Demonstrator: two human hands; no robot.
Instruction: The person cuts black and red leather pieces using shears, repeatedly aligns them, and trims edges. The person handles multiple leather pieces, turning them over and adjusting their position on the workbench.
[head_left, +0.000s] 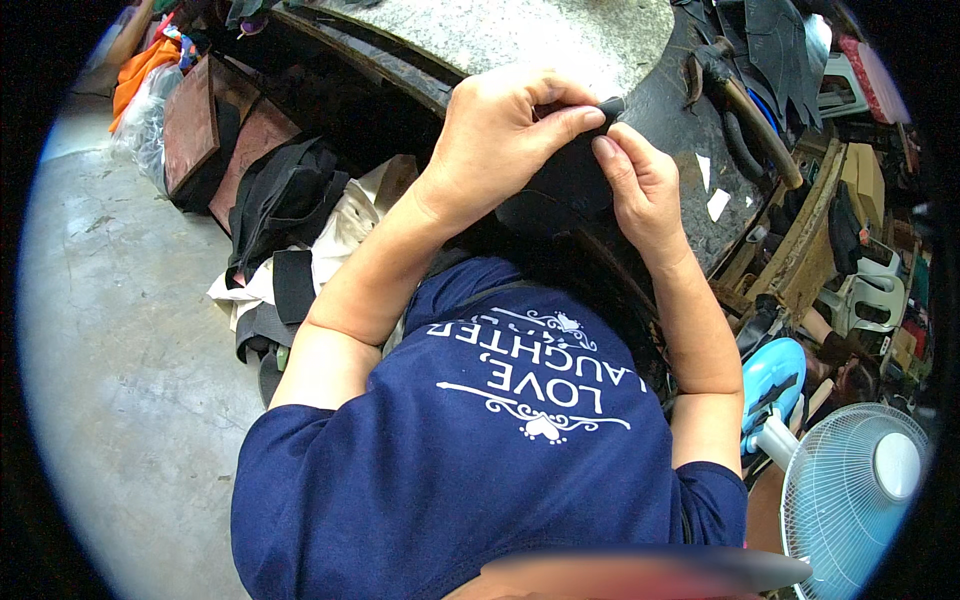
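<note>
Above the dark work surface, my left hand (512, 122) is closed, pinching a small black piece (612, 107) between thumb and forefinger. The piece looks thin and soft, but most of it is covered by the fingers, so its kind is not clear. My right hand (648, 190) is just to the right and slightly nearer, its thumb and forefinger drawn together right below the black piece. What lies between those fingertips is too small to make out. Beyond both hands sits a pale speckled round slab (590, 45).
A hammer (758, 130) with a wooden handle and white scraps (718, 204) lie on the dark worktop (690, 130) at right. Wooden frames (795, 255) and a blue fan (862, 500) stand farther right. At left are brown boards (195, 135), black cloth (285, 195) and a plastic bag (148, 115).
</note>
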